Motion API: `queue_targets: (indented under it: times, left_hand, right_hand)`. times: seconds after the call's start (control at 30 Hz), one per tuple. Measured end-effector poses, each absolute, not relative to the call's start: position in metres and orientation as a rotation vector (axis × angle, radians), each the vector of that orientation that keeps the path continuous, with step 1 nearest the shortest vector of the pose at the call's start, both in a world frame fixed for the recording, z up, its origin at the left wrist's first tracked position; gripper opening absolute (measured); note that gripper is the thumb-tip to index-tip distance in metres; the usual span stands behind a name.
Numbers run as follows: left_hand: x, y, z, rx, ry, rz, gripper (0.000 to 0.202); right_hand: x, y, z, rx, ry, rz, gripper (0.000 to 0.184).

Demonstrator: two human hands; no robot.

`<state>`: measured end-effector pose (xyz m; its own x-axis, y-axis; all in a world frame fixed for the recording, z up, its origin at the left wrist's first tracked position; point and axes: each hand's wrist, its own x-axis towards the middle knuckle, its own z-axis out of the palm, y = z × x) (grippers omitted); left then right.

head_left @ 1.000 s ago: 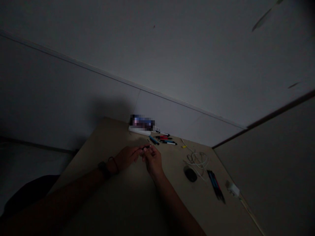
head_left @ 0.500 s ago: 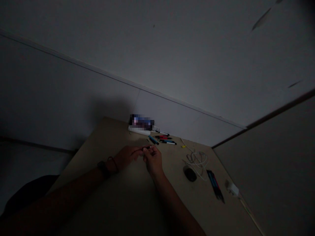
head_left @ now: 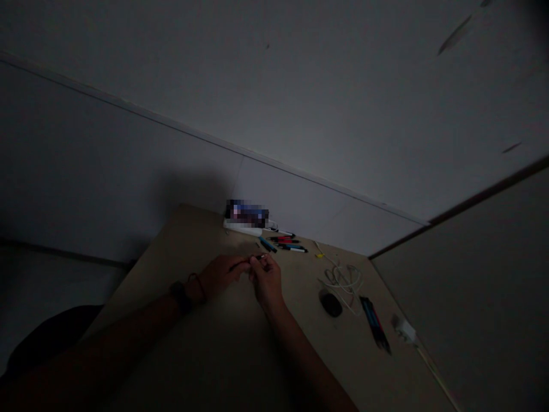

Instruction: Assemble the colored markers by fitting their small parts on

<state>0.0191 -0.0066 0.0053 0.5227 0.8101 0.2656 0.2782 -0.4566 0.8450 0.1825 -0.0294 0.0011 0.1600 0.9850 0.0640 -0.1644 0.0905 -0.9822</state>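
The scene is very dark. My left hand [head_left: 219, 276] and my right hand [head_left: 266, 280] meet over the middle of a beige table [head_left: 223, 343]. Both are closed on a thin dark pen [head_left: 247, 261] that runs between their fingertips. A dark watch and a cord bracelet [head_left: 189, 289] sit on my left wrist. Beyond the hands, several loose pens [head_left: 285, 241] in blue, red and black lie by the wall.
A white box [head_left: 244, 227] stands against the wall at the table's far edge. To the right lie a coiled white cable [head_left: 343, 278], a dark round object [head_left: 331, 303], a bundle of dark pens [head_left: 375, 323] and a white plug [head_left: 405, 331].
The hands have stayed together; the pen now shows longer between them, reaching further toward my left hand. The view has barely shifted.
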Motion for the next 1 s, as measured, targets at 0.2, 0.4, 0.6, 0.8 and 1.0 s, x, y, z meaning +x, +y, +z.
queue_targets:
  times: [0.2,0.4,0.6,0.8,1.0]
  left_hand:
    - [0.0202,-0.0039,0.0016,1.915,0.891,0.905,0.041]
    - [0.0199,-0.0015,0.0004,1.880,0.881,0.916,0.039]
    - [0.0187,-0.0023,0.0013,1.899,0.889,0.924,0.037]
    - [0.0191,-0.0024,0.0006,1.923,0.899,0.929,0.035]
    - [0.0201,-0.0035,-0.0003,1.946,0.916,0.938,0.037]
  right_hand:
    - [0.1834,-0.0286,0.0039,-0.994,-0.913,1.230,0.040]
    - [0.1832,-0.0280,0.0020,-0.962,-0.948,1.230,0.035]
    - [0.1843,-0.0280,0.0016,-1.005,-0.979,1.192,0.033]
    - [0.1841,-0.0276,0.0033,-1.024,-0.996,1.182,0.032]
    - [0.1826,-0.0275,0.0055,-1.057,-0.976,1.201,0.035]
